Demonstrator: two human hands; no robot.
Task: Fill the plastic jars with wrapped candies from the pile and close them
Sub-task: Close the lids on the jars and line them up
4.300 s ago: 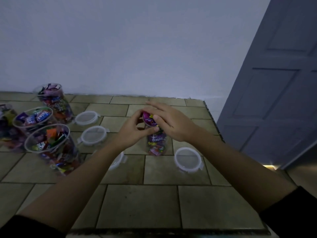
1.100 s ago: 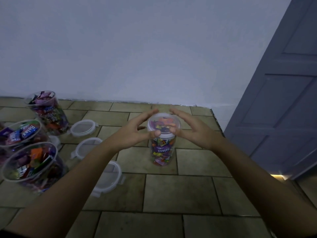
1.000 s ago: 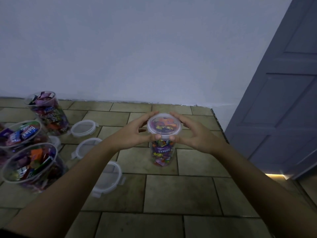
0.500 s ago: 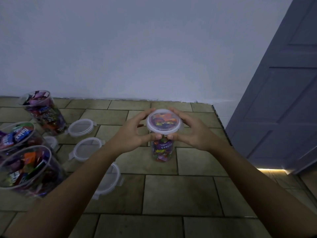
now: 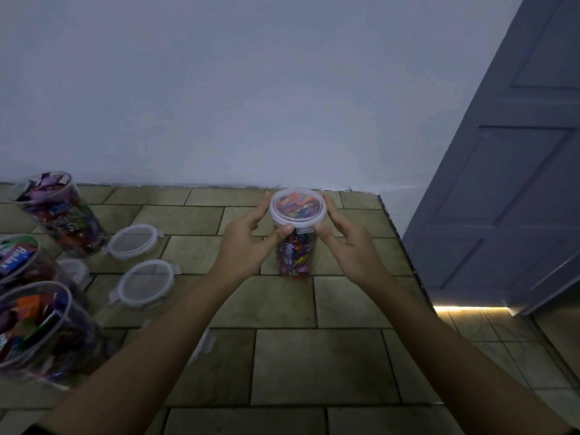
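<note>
A clear plastic jar (image 5: pixel 295 256) full of wrapped candies stands upright on the tiled counter, near the back right. A translucent lid (image 5: pixel 298 205) sits on its mouth, with a clip flap facing me. My left hand (image 5: pixel 248 238) grips the lid's left side, thumb at the front rim. From the other side my right hand (image 5: pixel 346 243) grips the lid, its thumb beside the front clip.
Three open jars of candies (image 5: pixel 59 215) (image 5: pixel 22 262) (image 5: pixel 40 334) stand at the left. Loose lids (image 5: pixel 133 240) (image 5: pixel 147 282) lie between them and my arms; another lid (image 5: pixel 204 342) peeks from under my left forearm. The counter's right edge (image 5: pixel 405 255) drops toward a grey door (image 5: pixel 508 183).
A lid that lay on the counter to the right now sits on the jar. Both hands closed round its rim. The flap at the front has folded down.
</note>
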